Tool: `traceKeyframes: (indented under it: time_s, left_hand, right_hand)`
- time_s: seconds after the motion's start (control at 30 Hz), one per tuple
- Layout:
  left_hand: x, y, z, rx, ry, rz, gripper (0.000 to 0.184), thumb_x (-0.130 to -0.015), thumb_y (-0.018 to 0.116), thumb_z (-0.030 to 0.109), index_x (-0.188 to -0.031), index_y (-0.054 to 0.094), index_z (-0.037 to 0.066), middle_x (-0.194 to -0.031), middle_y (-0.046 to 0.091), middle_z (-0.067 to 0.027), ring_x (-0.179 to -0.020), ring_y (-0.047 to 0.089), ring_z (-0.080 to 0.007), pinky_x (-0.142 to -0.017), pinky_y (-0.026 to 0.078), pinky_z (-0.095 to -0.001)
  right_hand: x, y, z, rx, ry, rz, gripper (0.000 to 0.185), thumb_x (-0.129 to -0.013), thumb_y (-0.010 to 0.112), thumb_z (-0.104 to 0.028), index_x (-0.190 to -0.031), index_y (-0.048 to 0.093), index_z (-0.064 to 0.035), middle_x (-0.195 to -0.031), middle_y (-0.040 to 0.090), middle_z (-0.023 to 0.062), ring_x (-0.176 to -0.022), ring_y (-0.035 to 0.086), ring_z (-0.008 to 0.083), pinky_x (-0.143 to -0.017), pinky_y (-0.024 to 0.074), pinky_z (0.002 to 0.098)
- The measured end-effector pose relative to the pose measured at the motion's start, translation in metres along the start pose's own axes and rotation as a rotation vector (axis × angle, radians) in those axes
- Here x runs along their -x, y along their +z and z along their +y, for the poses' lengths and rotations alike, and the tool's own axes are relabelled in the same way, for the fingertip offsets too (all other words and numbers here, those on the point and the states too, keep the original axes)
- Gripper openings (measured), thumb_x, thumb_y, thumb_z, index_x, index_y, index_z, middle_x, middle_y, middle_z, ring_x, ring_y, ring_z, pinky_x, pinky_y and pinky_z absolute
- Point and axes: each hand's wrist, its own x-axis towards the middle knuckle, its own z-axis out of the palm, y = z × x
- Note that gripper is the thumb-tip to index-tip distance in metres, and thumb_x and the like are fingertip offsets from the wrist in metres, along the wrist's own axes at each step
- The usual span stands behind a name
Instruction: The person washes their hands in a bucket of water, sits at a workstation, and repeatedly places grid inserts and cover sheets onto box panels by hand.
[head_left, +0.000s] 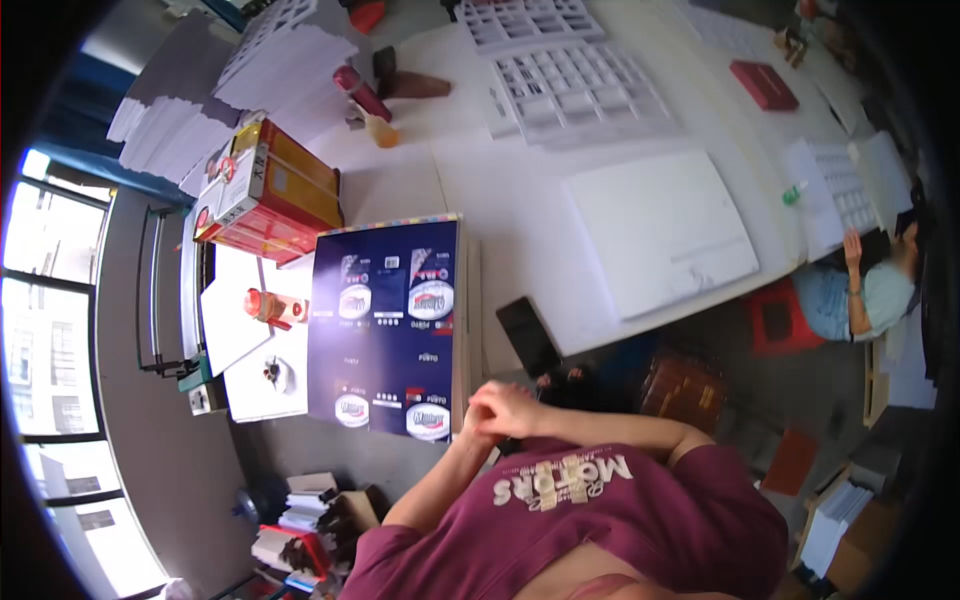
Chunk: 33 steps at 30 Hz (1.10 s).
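I watched remotely as the right hand (510,408) pressed closed over the left hand (469,424), whose grip I could not tell, just beside blue printed sheets (385,335) at the table's (520,240) edge, where a careless forearm swing risked toppling the phone (528,336).

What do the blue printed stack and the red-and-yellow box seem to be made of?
The blue printed stack looks like coated paper or thin card: smooth sheen, pale edge. The red-and-yellow box looks like printed cardboard, perhaps glossy: flat faces, straight folded-looking edges.
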Motion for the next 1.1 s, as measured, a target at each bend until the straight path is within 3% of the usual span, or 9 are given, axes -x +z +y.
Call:
traceKeyframes:
  time_s: [0.07, 0.2, 0.33, 0.5, 0.77, 0.83, 0.87, 0.93, 1.1]
  left_hand:
    - [0.007, -0.009, 0.006, 0.061, 0.025, -0.025, 0.076, -0.102, 0.018, 0.058, -0.142, 0.041, -0.001, -0.142, 0.046, -0.0242, -0.133, 0.043, -0.0419, -0.112, 0.035, -0.0516]
    - [0.01, -0.014, 0.006, 0.144, 0.026, -0.049, 0.076, -0.102, 0.017, 0.058, -0.142, 0.041, -0.002, -0.143, 0.046, -0.0245, -0.134, 0.042, -0.0423, -0.113, 0.034, -0.0517]
    - [0.005, -0.007, -0.005, 0.213, -0.021, -0.088, 0.076, -0.102, 0.016, 0.058, -0.142, 0.041, -0.002, -0.144, 0.045, -0.0247, -0.135, 0.041, -0.0426, -0.113, 0.034, -0.0517]
    - [0.002, 0.001, -0.025, 0.288, -0.046, -0.133, 0.077, -0.102, 0.015, 0.058, -0.142, 0.041, -0.002, -0.145, 0.044, -0.025, -0.136, 0.039, -0.0431, -0.114, 0.033, -0.0517]
    - [0.005, -0.003, -0.034, 0.407, 0.206, -0.198, 0.077, -0.102, 0.008, 0.056, -0.145, 0.037, -0.002, -0.15, 0.038, -0.0254, -0.14, 0.033, -0.0435, -0.116, 0.029, -0.0523]
    - [0.001, 0.006, -0.041, 0.459, 0.318, -0.149, 0.076, -0.101, 0.014, 0.057, -0.145, 0.037, -0.001, -0.152, 0.035, -0.025, -0.142, 0.032, -0.0428, -0.117, 0.029, -0.0513]
    - [-0.007, -0.004, -0.047, 0.47, 0.368, -0.348, 0.074, -0.1, 0.025, 0.057, -0.145, 0.037, 0.0, -0.152, 0.034, -0.0246, -0.142, 0.031, -0.0425, -0.116, 0.03, -0.0516]
    - [-0.027, -0.011, -0.057, 0.472, 0.454, -0.341, 0.074, -0.098, 0.034, 0.056, -0.145, 0.037, -0.001, -0.153, 0.033, -0.024, -0.142, 0.031, -0.0412, -0.113, 0.035, -0.0526]
    - [-0.057, 0.019, -0.076, 0.517, 0.375, -0.132, 0.073, -0.102, 0.023, 0.056, -0.142, 0.041, -0.003, -0.148, 0.041, -0.0235, -0.139, 0.037, -0.0413, -0.111, 0.038, -0.0526]
  right_hand:
    - [-0.004, 0.005, -0.004, -0.054, 0.039, -0.053, 0.036, -0.077, 0.077, -0.024, -0.105, 0.069, -0.0028, -0.102, 0.063, 0.0155, -0.096, 0.063, 0.0306, -0.085, 0.0494, 0.0389]
    - [0.002, 0.0, -0.031, 0.043, 0.012, 0.011, 0.014, -0.08, 0.072, -0.011, -0.088, 0.065, -0.0025, -0.094, 0.062, 0.0107, -0.092, 0.062, 0.0278, -0.081, 0.0484, 0.0374]
    - [0.002, -0.004, -0.031, 0.17, -0.216, 0.021, 0.013, -0.081, 0.072, -0.013, -0.085, 0.062, -0.0046, -0.088, 0.058, 0.0097, -0.087, 0.059, 0.029, -0.08, 0.0455, 0.0386]
    - [0.004, -0.032, -0.032, 0.137, -0.402, -0.208, 0.015, -0.083, 0.071, -0.016, -0.086, 0.061, -0.0051, -0.088, 0.056, 0.0098, -0.088, 0.058, 0.0284, -0.08, 0.0455, 0.0389]
    - [-0.003, -0.08, -0.01, 0.074, -0.623, -0.54, 0.02, -0.079, 0.074, -0.013, -0.086, 0.058, -0.0039, -0.089, 0.056, 0.0099, -0.088, 0.057, 0.0291, -0.079, 0.0469, 0.0397]
    - [-0.014, -0.088, -0.013, 0.051, -0.696, -0.538, 0.023, -0.08, 0.073, -0.012, -0.097, 0.061, -0.0026, -0.1, 0.058, 0.0109, -0.096, 0.057, 0.0297, -0.085, 0.0468, 0.0396]
    - [-0.016, -0.089, -0.018, -0.031, -0.737, -0.518, 0.028, -0.081, 0.073, -0.012, -0.105, 0.061, -0.0022, -0.107, 0.058, 0.0115, -0.102, 0.057, 0.0298, -0.089, 0.0461, 0.0393]
    - [-0.018, -0.101, -0.014, -0.106, -0.787, -0.567, 0.041, -0.084, 0.07, -0.009, -0.122, 0.059, -0.0022, -0.124, 0.055, 0.0133, -0.115, 0.055, 0.0296, -0.098, 0.0433, 0.0388]
    - [0.015, -0.128, 0.029, -0.102, -0.762, -0.349, 0.018, -0.083, 0.071, -0.008, -0.098, 0.061, -0.0034, -0.101, 0.06, 0.0101, -0.099, 0.06, 0.0274, -0.09, 0.0474, 0.0372]
